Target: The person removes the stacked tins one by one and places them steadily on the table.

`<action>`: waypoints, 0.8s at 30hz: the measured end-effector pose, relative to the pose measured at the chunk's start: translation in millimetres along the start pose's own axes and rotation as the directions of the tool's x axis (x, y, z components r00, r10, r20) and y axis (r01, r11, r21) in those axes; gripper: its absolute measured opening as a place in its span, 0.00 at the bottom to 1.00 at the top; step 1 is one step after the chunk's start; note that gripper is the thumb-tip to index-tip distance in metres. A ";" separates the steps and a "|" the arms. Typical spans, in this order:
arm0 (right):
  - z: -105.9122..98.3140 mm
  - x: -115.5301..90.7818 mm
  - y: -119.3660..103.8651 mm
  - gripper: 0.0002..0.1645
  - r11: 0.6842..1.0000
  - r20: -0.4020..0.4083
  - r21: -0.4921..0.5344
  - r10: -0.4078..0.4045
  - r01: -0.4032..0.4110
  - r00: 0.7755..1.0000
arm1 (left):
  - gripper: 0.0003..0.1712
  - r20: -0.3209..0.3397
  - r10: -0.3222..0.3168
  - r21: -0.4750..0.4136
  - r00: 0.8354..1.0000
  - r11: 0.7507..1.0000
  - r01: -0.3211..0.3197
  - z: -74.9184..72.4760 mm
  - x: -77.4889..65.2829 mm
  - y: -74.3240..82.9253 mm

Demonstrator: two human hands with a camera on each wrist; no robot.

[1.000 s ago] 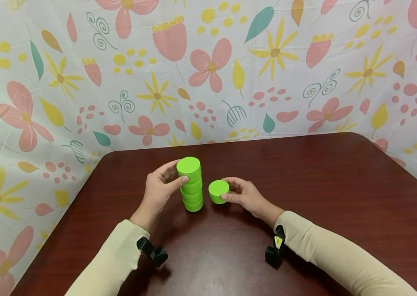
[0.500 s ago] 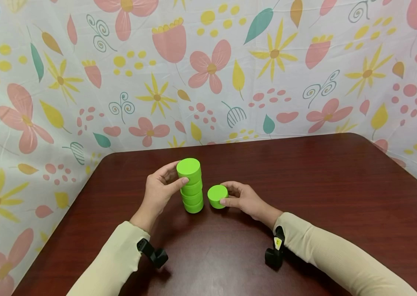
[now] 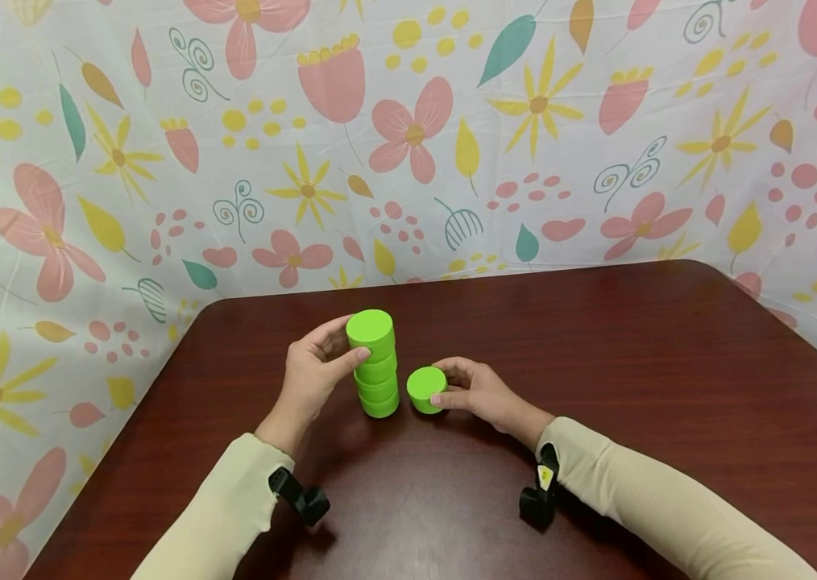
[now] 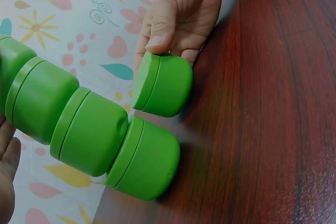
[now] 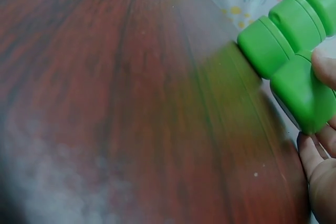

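Observation:
Several small green round lidded jars (image 3: 377, 372) stand one on another in an upright, slightly uneven stack. My left hand (image 3: 310, 379) holds the top jar (image 3: 371, 329) from the left, its thumb across the near side. Right of the stack's foot, my right hand (image 3: 484, 392) grips a separate green jar (image 3: 426, 390) between thumb and fingers, low at the table. In the left wrist view this jar (image 4: 167, 85) is beside the bottom jar (image 4: 147, 159) of the stack. The right wrist view catches the held jar (image 5: 302, 95) at its edge, the right fingers partly cut off.
The dark reddish-brown table (image 3: 597, 346) has rounded far corners and reaches back to a flower-patterned cloth (image 3: 408, 145). Black wrist cameras (image 3: 300, 495) hang below both cream sleeves (image 3: 640, 483).
My right hand has lowered its jar a little toward the table beside the stack. The left hand and the stack stay in place.

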State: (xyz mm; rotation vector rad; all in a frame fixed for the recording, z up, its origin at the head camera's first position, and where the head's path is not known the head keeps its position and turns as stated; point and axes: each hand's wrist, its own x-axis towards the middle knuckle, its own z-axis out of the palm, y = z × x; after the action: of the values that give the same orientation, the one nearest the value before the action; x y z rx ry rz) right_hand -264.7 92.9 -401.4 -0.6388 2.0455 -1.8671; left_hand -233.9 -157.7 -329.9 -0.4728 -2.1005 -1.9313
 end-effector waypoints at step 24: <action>-4.4 -2.3 -2.3 0.28 0.995 0.006 -0.104 -0.006 0.006 1.000 | 0.27 0.001 0.009 -0.011 1.000 1.000 -0.009 0.3 0.3 -1.3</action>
State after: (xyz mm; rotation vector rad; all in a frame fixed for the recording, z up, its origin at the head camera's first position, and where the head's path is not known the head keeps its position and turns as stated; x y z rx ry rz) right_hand -264.6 97.7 -398.8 -0.6761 2.1514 -1.7692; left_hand -234.7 -157.6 -331.0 -0.4839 -2.0862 -1.9387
